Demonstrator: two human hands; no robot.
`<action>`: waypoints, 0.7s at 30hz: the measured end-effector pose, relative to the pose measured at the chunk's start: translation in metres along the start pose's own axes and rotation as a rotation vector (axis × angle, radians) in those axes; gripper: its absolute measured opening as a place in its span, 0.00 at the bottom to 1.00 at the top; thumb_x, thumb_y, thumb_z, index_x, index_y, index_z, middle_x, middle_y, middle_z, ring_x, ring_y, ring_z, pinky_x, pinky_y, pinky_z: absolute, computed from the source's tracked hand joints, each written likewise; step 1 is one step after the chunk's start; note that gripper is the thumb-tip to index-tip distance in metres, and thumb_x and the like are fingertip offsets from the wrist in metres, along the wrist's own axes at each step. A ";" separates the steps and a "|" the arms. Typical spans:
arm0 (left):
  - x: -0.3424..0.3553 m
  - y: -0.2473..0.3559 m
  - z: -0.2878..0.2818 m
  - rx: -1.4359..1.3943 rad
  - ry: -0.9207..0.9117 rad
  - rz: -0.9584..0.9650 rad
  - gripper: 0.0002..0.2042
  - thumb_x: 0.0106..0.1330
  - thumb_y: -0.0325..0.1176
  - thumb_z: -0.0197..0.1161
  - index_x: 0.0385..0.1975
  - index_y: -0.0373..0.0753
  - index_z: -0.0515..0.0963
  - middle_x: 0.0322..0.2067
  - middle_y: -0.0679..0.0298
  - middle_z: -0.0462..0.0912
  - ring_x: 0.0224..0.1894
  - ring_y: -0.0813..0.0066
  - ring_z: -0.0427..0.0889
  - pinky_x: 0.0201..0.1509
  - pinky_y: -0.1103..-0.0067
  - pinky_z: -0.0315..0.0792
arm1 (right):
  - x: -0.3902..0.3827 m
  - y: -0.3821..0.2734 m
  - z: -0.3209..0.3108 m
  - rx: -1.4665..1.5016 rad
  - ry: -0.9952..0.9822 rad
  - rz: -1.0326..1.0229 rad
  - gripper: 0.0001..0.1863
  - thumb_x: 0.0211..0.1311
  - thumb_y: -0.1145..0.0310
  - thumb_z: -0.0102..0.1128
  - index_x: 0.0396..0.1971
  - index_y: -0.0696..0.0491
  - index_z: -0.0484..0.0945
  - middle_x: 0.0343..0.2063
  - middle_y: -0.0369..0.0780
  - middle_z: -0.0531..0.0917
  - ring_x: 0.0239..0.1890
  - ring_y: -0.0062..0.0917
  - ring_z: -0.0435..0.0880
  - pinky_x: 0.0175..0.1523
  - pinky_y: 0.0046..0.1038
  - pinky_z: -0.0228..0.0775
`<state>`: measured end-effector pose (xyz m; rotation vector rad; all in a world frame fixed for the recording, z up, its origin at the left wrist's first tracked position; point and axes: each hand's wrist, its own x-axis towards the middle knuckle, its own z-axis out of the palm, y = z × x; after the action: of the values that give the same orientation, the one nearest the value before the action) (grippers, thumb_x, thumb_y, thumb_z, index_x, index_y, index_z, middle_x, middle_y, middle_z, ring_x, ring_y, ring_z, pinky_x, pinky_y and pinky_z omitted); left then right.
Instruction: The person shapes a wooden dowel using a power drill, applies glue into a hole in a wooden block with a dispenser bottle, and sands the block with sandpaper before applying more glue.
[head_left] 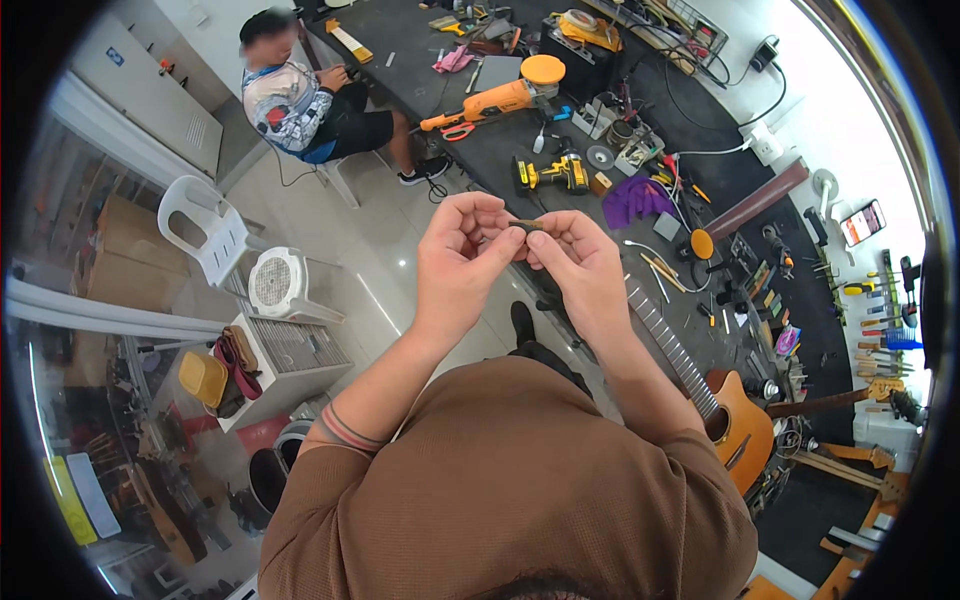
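Between my fingertips is a small, dark, narrow piece (524, 225) with an olive-brown strip along it, too small to name surely. My left hand (465, 255) pinches its left end between thumb and fingers. My right hand (573, 260) grips it from the right, thumb on the near side and fingers curled. It is held in the air in front of my chest, near the bench's edge. To the right below my hand, an acoustic guitar (740, 440) rests along the bench, its fretboard (670, 350) reaching toward my right wrist.
The dark workbench (420, 70) holds an orange polisher (500, 100), a yellow-black drill (550, 173), purple cloth (635, 200) and several tools. A seated person (300, 115) is at upper left. White chairs (205, 225) and a cabinet (290, 370) with a yellow container (200, 378) stand left.
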<state>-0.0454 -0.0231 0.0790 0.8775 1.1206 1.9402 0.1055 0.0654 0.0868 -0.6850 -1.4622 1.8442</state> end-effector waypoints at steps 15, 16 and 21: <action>0.108 -0.066 0.050 0.109 -0.008 -0.130 0.18 0.77 0.18 0.72 0.60 0.34 0.74 0.43 0.58 0.89 0.45 0.72 0.92 0.51 0.71 0.91 | 0.090 0.009 -0.090 0.026 0.127 0.061 0.10 0.82 0.70 0.70 0.49 0.62 0.85 0.40 0.36 0.90 0.42 0.15 0.87 0.51 0.21 0.81; 0.116 -0.072 0.054 0.114 -0.008 -0.137 0.18 0.76 0.18 0.72 0.60 0.34 0.74 0.43 0.58 0.89 0.45 0.72 0.92 0.51 0.71 0.91 | 0.098 0.010 -0.097 0.035 0.130 0.076 0.10 0.82 0.69 0.70 0.49 0.62 0.85 0.40 0.36 0.90 0.42 0.15 0.86 0.51 0.21 0.81; 0.151 -0.099 0.072 0.129 0.000 -0.169 0.18 0.76 0.18 0.71 0.60 0.34 0.73 0.43 0.58 0.89 0.44 0.72 0.92 0.51 0.72 0.91 | 0.134 0.021 -0.133 0.059 0.142 0.141 0.11 0.81 0.69 0.71 0.50 0.62 0.85 0.39 0.35 0.90 0.39 0.15 0.86 0.48 0.21 0.81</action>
<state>-0.0391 0.1687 0.0484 0.8226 1.2887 1.7458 0.1173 0.2480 0.0366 -0.8910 -1.2917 1.8940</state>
